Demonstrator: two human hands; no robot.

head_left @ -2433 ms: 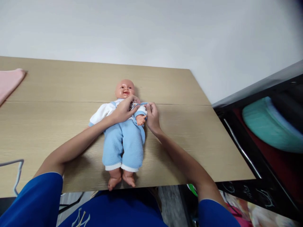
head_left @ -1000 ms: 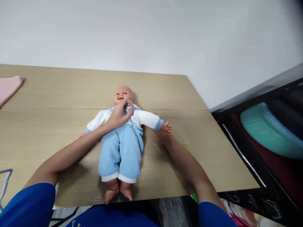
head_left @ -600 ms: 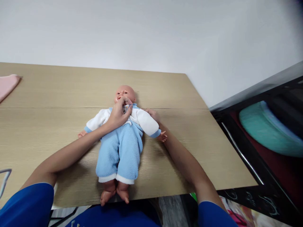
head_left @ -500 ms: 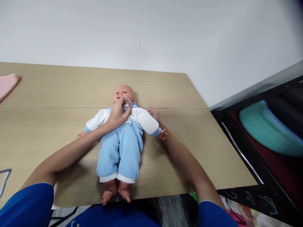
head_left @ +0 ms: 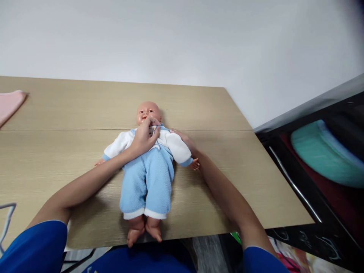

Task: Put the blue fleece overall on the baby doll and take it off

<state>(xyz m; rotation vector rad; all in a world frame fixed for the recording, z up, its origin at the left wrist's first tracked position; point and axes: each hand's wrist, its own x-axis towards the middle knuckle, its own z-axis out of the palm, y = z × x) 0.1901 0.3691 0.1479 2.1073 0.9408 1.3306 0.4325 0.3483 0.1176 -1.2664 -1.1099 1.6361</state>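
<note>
A baby doll (head_left: pixel 148 178) lies on its back on the wooden table, in a white top with light-blue trim and fluffy blue trousers. Its head points away from me, and its bare feet reach the near edge. Across its chest, my left hand (head_left: pixel 145 136) is closed with curled fingers at the collar, just below the chin. My right hand (head_left: pixel 184 141) lies behind the doll's white sleeve (head_left: pixel 178 147), fingers stretched toward the shoulder and touching it. The sleeve hides part of that hand.
The wooden table (head_left: pixel 227 163) meets a pale wall (head_left: pixel 170 41). Pink cloth (head_left: pixel 11 105) lies at the far left, above a grey wire-like frame (head_left: pixel 7 223). On the right stands a dark rack (head_left: pixel 287 180) with a teal rounded object (head_left: pixel 327 153).
My right hand has slid inward, its fingers now reaching the doll's shoulder. The doll's legs have shifted slightly to the right. My left hand stays at the collar.
</note>
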